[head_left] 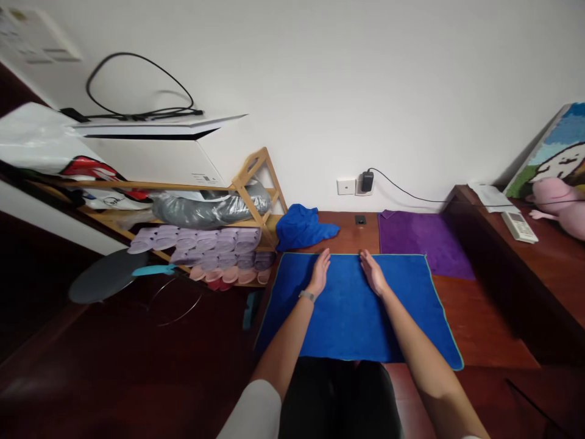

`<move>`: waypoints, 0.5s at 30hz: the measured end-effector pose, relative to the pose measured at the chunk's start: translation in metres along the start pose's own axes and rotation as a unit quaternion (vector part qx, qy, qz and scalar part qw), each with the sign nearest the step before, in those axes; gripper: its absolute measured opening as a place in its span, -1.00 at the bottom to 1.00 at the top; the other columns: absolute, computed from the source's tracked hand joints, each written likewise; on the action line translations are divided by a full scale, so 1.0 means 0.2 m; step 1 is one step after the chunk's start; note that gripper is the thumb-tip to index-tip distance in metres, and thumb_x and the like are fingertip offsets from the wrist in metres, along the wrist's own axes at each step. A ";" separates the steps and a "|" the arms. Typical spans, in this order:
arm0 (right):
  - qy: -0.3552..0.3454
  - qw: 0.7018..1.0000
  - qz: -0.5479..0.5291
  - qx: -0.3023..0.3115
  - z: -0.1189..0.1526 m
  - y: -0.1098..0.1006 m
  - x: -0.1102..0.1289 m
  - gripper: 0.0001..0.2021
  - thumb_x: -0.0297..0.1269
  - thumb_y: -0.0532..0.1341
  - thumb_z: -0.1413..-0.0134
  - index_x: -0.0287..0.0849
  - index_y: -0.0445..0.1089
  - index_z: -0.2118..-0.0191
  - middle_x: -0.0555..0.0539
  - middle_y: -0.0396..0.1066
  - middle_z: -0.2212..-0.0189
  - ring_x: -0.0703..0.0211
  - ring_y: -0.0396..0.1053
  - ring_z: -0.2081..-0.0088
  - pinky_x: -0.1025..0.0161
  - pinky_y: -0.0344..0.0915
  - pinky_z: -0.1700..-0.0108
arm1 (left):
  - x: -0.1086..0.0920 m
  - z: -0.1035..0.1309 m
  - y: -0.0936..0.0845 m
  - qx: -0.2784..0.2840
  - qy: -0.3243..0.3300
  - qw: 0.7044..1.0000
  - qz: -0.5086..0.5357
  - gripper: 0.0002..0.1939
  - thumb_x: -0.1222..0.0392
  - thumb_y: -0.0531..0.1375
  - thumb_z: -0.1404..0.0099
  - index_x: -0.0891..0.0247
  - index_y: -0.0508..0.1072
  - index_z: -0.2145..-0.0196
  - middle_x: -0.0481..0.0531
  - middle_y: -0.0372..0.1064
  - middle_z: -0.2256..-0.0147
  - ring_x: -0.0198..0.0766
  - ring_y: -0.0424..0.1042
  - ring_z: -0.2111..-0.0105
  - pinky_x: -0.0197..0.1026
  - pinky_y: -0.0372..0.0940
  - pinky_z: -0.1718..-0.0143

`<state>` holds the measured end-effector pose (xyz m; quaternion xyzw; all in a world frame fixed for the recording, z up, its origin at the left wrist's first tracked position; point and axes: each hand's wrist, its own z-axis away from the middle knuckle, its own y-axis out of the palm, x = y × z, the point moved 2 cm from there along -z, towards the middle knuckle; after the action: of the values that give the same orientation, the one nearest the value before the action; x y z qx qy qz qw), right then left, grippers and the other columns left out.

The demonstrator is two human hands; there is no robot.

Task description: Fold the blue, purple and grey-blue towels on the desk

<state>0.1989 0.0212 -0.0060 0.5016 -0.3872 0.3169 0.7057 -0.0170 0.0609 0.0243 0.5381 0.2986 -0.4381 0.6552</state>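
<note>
A blue towel (347, 317) with a light green edge lies spread flat on the brown wooden desk, its near edge by my lap. My left hand (320, 272) is over the towel's far part, left of its middle, fingers stretched out and holding nothing. Opposite it, my right hand (373, 272) is held with its fingers straight and nothing in it. Both palms seem to face each other, with bare towel between them. Whether the hands' edges touch the cloth I cannot tell. A crumpled blue cloth (301, 227) lies behind the towel's far left corner.
A purple towel (418, 241) lies flat at the back right. Further right, a raised wooden surface holds a white remote control (520, 227) and a pink plush toy (555, 201). On the left stands a wooden rack (256, 183) with slippers (208, 244). A black charger (367, 181) is plugged into the wall.
</note>
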 end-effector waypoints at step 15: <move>-0.070 0.967 -0.226 -0.099 0.30 -0.50 0.40 -0.53 0.09 0.08 -0.37 -0.10 0.49 -0.11 -0.15 0.40 -0.29 0.11 0.33 -0.33 0.06 0.31 -0.37 | -0.30 0.10 -0.32 -0.126 0.037 0.983 0.128 -0.57 0.02 -0.04 -0.51 0.23 0.38 -0.17 0.27 0.31 -0.32 -0.11 0.31 -0.33 0.00 0.20 -0.36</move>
<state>0.3091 -0.0620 0.0288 0.5249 -0.3414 0.0733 0.7762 -0.1025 0.0534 0.0525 0.5007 0.3046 -0.2889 0.7570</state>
